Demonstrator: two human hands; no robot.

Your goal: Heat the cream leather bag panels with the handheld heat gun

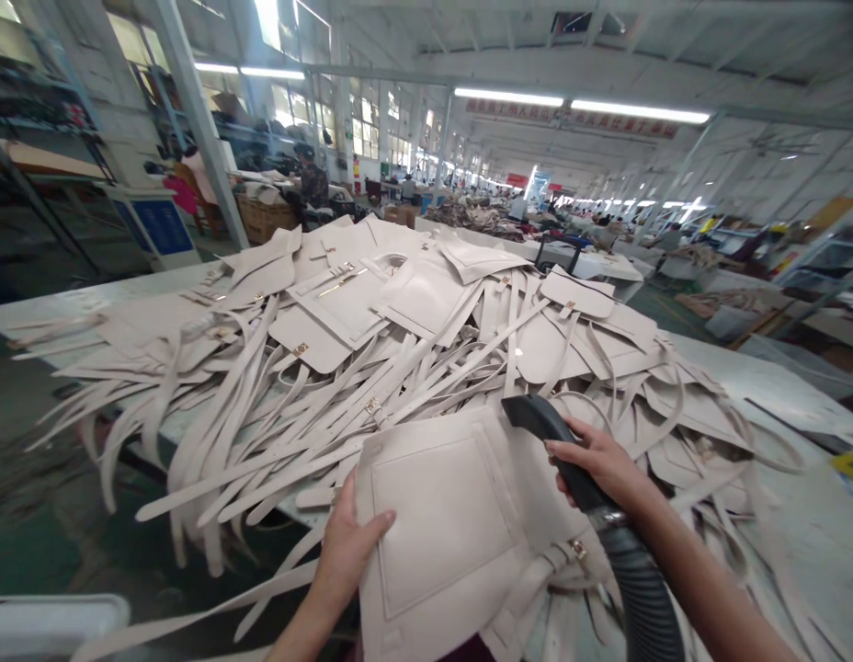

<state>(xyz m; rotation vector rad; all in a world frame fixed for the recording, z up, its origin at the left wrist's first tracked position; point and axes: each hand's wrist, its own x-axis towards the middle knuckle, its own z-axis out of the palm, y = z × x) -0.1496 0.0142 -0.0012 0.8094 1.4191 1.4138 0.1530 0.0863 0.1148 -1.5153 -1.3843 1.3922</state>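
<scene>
My left hand (pixel 350 542) grips the left edge of a beige leather bag panel (pixel 437 515), thumb on top of it. A stitched rectangle outlines a pocket on the panel's face. In my right hand (pixel 596 464) is a black vacuum hose nozzle (pixel 554 432), fingers wrapped round its neck. Its flat mouth lies at the panel's upper right, touching or just above the leather; I cannot tell which. The ribbed hose (pixel 643 579) runs down past my right forearm. Beside the panel's lower right, a strap with a gold buckle (pixel 576 550) shows.
A large heap of beige bag pieces (pixel 426 294) with long straps (pixel 212 460) covers much of the table (pixel 799 395). Many straps hang over its left edge. A white tray-like edge (pixel 54 625) is at lower left. A person (pixel 311 175) is farther back, among other worktables.
</scene>
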